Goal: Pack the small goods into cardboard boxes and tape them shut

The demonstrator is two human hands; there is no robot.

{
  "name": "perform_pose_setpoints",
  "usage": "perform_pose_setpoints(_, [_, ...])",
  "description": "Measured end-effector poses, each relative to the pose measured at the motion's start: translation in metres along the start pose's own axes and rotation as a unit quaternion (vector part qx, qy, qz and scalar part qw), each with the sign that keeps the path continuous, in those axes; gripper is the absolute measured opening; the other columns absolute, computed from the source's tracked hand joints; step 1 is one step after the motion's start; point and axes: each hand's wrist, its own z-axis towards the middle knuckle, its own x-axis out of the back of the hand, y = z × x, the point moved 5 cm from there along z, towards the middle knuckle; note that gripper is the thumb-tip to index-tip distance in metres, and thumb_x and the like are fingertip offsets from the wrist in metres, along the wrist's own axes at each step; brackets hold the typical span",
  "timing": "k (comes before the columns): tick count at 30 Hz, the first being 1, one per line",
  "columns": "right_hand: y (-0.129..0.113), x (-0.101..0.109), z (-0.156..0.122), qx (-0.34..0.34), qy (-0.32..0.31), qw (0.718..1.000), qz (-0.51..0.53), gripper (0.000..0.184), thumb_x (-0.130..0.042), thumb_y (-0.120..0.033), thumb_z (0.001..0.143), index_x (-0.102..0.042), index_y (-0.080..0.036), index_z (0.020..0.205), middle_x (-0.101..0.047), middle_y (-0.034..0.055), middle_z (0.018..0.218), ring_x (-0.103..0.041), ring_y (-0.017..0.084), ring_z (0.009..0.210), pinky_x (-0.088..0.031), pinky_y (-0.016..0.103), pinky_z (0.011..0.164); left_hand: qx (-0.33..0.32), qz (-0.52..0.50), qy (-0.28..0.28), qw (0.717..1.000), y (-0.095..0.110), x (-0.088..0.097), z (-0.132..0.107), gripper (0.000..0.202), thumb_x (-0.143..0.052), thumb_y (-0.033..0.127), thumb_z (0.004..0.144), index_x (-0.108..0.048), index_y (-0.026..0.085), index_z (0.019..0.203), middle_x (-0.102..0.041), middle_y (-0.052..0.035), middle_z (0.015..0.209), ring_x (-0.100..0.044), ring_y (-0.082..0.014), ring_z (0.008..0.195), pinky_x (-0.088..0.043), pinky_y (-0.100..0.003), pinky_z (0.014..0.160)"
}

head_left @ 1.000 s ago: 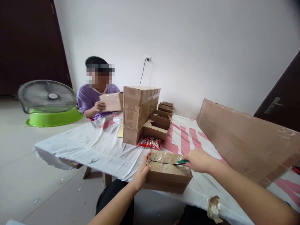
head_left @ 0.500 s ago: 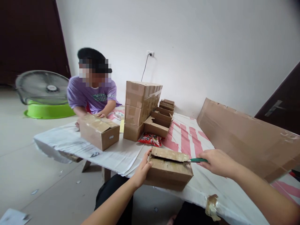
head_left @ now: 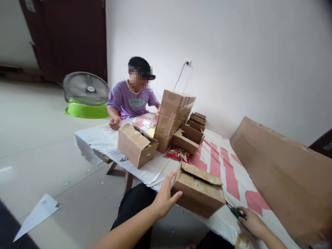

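A small cardboard box [head_left: 198, 190] with its taped top flap cut loose lies at the table's near edge. My left hand [head_left: 164, 199] presses against its left end, thumb up on the corner, fingers curled on the side. My right hand [head_left: 252, 222] rests low on the table to the right of the box, closed on a green-handled knife [head_left: 234, 211] whose blade points toward the box's lower right corner.
Across the table [head_left: 103, 140] sits a person in a purple shirt [head_left: 133, 102] behind another box [head_left: 136, 145]. A stack of boxes [head_left: 173, 117], open cartons [head_left: 190, 135] and a red snack packet [head_left: 178, 154] stand mid-table. A large cardboard sheet [head_left: 282, 173] leans right. A fan [head_left: 86, 89] stands on the floor.
My right hand drew the knife out past the box's right end and dropped to the table. The view swung left. The other person set a box down on the table.
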Motion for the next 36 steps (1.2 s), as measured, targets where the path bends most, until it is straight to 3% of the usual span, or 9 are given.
perform_pose_setpoints(3, [-0.021, 0.025, 0.007, 0.053, 0.045, 0.997, 0.039, 0.042, -0.053, -0.045, 0.070, -0.070, -0.019, 0.098, -0.071, 0.0105, 0.103, -0.065, 0.029, 0.099, -0.050, 0.037, 0.085, 0.007, 0.028, 0.034, 0.999, -0.006, -0.002, -0.021, 0.052, -0.055, 0.031, 0.083, -0.038, 0.020, 0.131, -0.044, -0.0140, 0.134, -0.039, -0.0296, 0.127, -0.032, -0.050, 0.106])
perform_pose_setpoints(7, [-0.092, 0.075, 0.005, 0.100, 0.116, 0.983, 0.099, 0.044, -0.043, -0.056, 0.080, -0.067, -0.023, 0.098, -0.070, 0.0068, 0.105, -0.066, 0.024, 0.096, -0.054, 0.029, 0.076, 0.004, 0.034, 0.093, 0.995, -0.002, -0.004, -0.032, 0.032, -0.051, 0.014, 0.081, -0.051, 0.020, 0.112, -0.056, -0.0095, 0.109, -0.054, -0.0230, 0.104, -0.046, -0.041, 0.091])
perform_pose_setpoints(10, [-0.159, 0.075, -0.006, 0.199, 0.034, 0.976, 0.079, 0.037, -0.045, -0.053, 0.084, -0.067, -0.026, 0.096, -0.070, 0.0047, 0.105, -0.065, 0.022, 0.097, -0.053, 0.027, 0.080, 0.015, 0.039, 0.139, 0.989, 0.000, -0.003, -0.032, 0.024, -0.050, 0.008, 0.077, -0.054, 0.019, 0.099, -0.057, -0.0067, 0.096, -0.056, -0.0201, 0.090, -0.049, -0.036, 0.081])
perform_pose_setpoints(13, [-0.199, 0.060, -0.015, 0.253, -0.002, 0.967, 0.029, 0.040, -0.044, -0.052, 0.086, -0.065, -0.025, 0.106, -0.068, 0.0059, 0.111, -0.062, 0.024, 0.104, -0.051, 0.035, 0.089, 0.027, 0.040, 0.142, 0.989, -0.004, 0.000, -0.032, 0.020, -0.051, 0.006, 0.076, -0.053, 0.019, 0.090, -0.057, -0.0051, 0.090, -0.055, -0.0185, 0.084, -0.049, -0.033, 0.077])
perform_pose_setpoints(16, [-0.211, 0.055, -0.014, 0.251, 0.019, 0.968, 0.001, 0.044, -0.042, -0.052, 0.086, -0.061, -0.023, 0.113, -0.066, 0.0084, 0.113, -0.060, 0.026, 0.106, -0.049, 0.040, 0.091, 0.021, 0.038, 0.110, 0.993, -0.008, 0.000, -0.034, 0.019, -0.050, 0.006, 0.076, -0.052, 0.020, 0.089, -0.057, -0.0039, 0.089, -0.055, -0.0177, 0.083, -0.048, -0.032, 0.077])
perform_pose_setpoints(24, [-0.231, 0.069, -0.020, 0.244, -0.029, 0.969, -0.026, 0.026, -0.058, -0.044, 0.080, -0.058, -0.023, 0.096, -0.062, 0.0065, 0.100, -0.058, 0.024, 0.095, -0.046, 0.038, 0.084, 0.030, 0.072, 0.087, 0.993, -0.016, -0.001, -0.024, 0.014, -0.046, 0.012, 0.081, -0.051, 0.020, 0.090, -0.058, -0.0041, 0.089, -0.057, -0.0194, 0.086, -0.047, -0.034, 0.079])
perform_pose_setpoints(30, [-0.233, 0.065, -0.015, 0.217, -0.051, 0.975, 0.009, 0.040, -0.073, -0.039, 0.065, -0.056, -0.022, 0.098, -0.061, 0.0061, 0.104, -0.056, 0.026, 0.099, -0.043, 0.040, 0.086, 0.059, 0.121, 0.060, 0.989, -0.019, 0.000, -0.010, 0.013, -0.046, 0.012, 0.079, -0.052, 0.021, 0.087, -0.060, -0.0028, 0.085, -0.059, -0.0203, 0.083, -0.047, -0.035, 0.076])
perform_pose_setpoints(34, [-0.226, 0.084, -0.014, 0.192, -0.006, 0.976, 0.100, 0.057, -0.074, -0.038, 0.062, -0.055, -0.023, 0.113, -0.061, 0.0072, 0.112, -0.057, 0.025, 0.103, -0.045, 0.039, 0.087, 0.066, 0.138, 0.040, 0.987, -0.024, 0.002, -0.009, 0.011, -0.047, 0.014, 0.079, -0.052, 0.022, 0.086, -0.061, -0.0023, 0.084, -0.059, -0.0203, 0.081, -0.047, -0.034, 0.075])
perform_pose_setpoints(36, [-0.224, 0.094, -0.021, 0.186, 0.034, 0.976, 0.112, 0.048, -0.071, -0.036, 0.066, -0.059, -0.023, 0.111, -0.065, 0.0061, 0.104, -0.060, 0.024, 0.096, -0.047, 0.038, 0.084, 0.068, 0.146, 0.035, 0.986, -0.027, 0.001, -0.009, 0.011, -0.048, 0.015, 0.079, -0.052, 0.022, 0.086, -0.061, -0.0025, 0.083, -0.060, -0.0205, 0.081, -0.047, -0.035, 0.075])
